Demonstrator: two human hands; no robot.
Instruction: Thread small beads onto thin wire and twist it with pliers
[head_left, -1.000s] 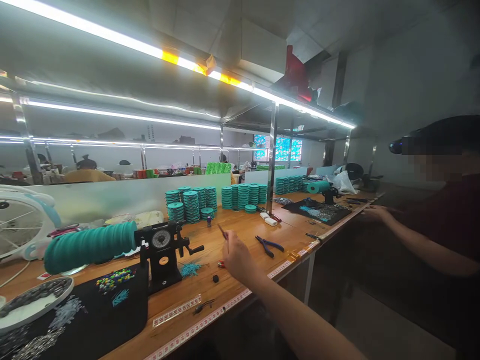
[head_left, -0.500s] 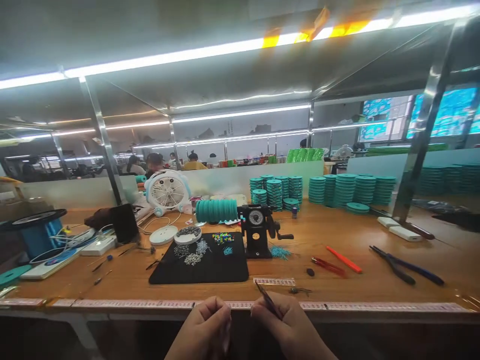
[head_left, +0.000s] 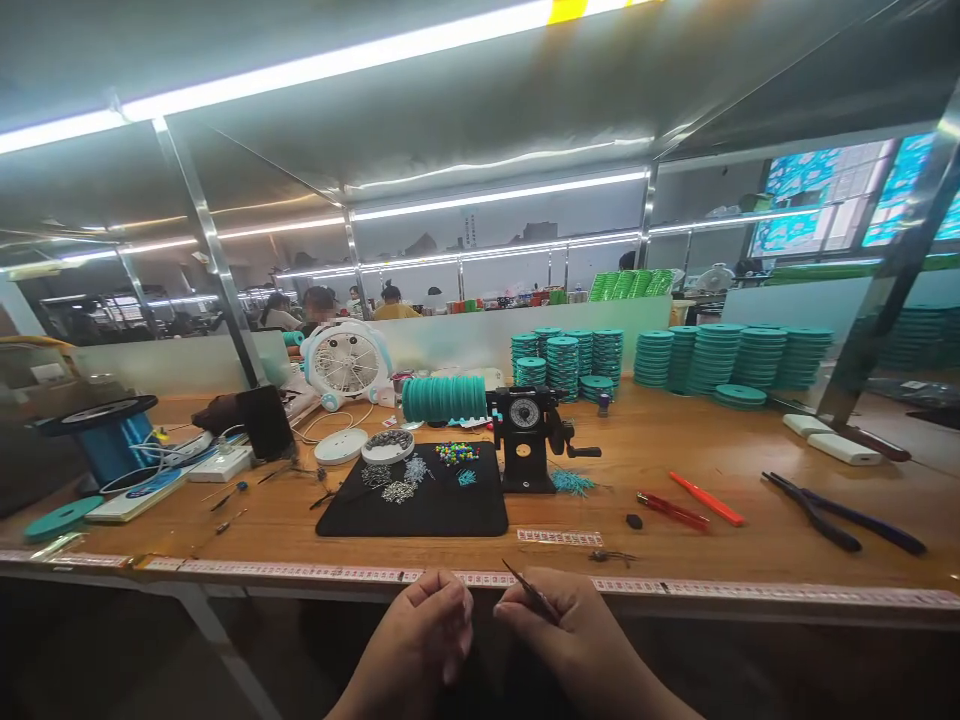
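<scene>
Both hands hang just in front of the table's near edge, a small gap between them. My left hand (head_left: 429,630) is closed, thumb pressed to the curled fingers; whatever it pinches is too small to make out. In my right hand (head_left: 559,620) lies a pair of dark, thin-pointed tweezers (head_left: 534,592), its tip aimed up and to the left. The right thumb and fingertips are pressed together too. A measuring tape (head_left: 315,576) runs along the table edge beyond the hands. Farther in, a black mat (head_left: 442,510) carries small metal parts and coloured beads (head_left: 457,454).
A black hand-cranked winder (head_left: 525,440) holds teal spools (head_left: 444,400) behind the mat. Pliers (head_left: 817,510), an orange-red tool (head_left: 706,498) and red tweezers (head_left: 673,510) lie to the right. Stacked teal spools (head_left: 724,355), a white fan (head_left: 346,362) and a blue wire reel (head_left: 109,450) stand around.
The view has tilted and shifted a little, so the table appears higher in the picture. Both hands keep nearly the same pose, and the tweezers stay in the right hand.
</scene>
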